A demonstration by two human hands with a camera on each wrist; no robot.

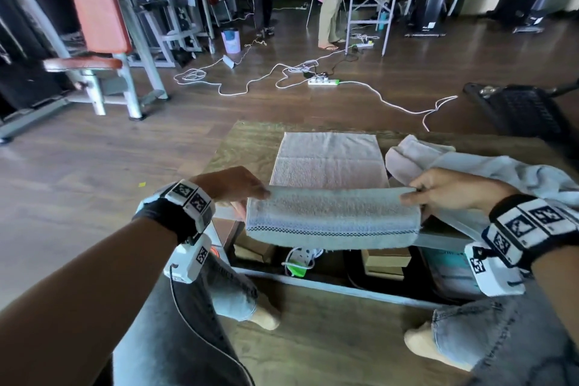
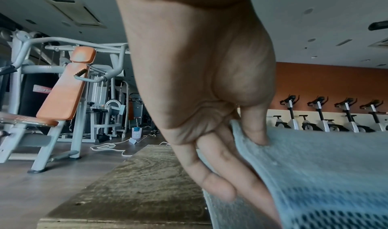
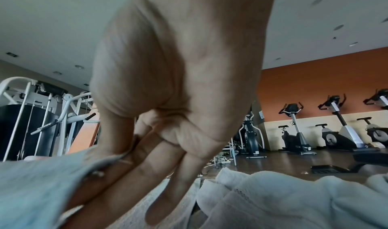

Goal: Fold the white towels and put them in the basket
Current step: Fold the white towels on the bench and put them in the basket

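Note:
A white towel (image 1: 332,166) lies flat on the low wooden table (image 1: 238,147), and its near end (image 1: 332,213) is lifted and doubled over. My left hand (image 1: 247,191) pinches the left corner of that raised end, thumb on top, as the left wrist view shows on the towel (image 2: 315,166). My right hand (image 1: 416,194) pinches the right corner, where the towel (image 3: 42,174) fills the lower left of the right wrist view. A second, crumpled white towel (image 1: 470,169) lies on the table just right of my right hand. No basket can be made out.
Boxes and a power strip (image 1: 300,260) sit under the table. White cables and another power strip (image 1: 322,81) trail over the floor beyond. A gym machine (image 1: 103,50) stands at the left, a black frame (image 1: 517,110) at the right, and two people (image 1: 329,0) stand at the back.

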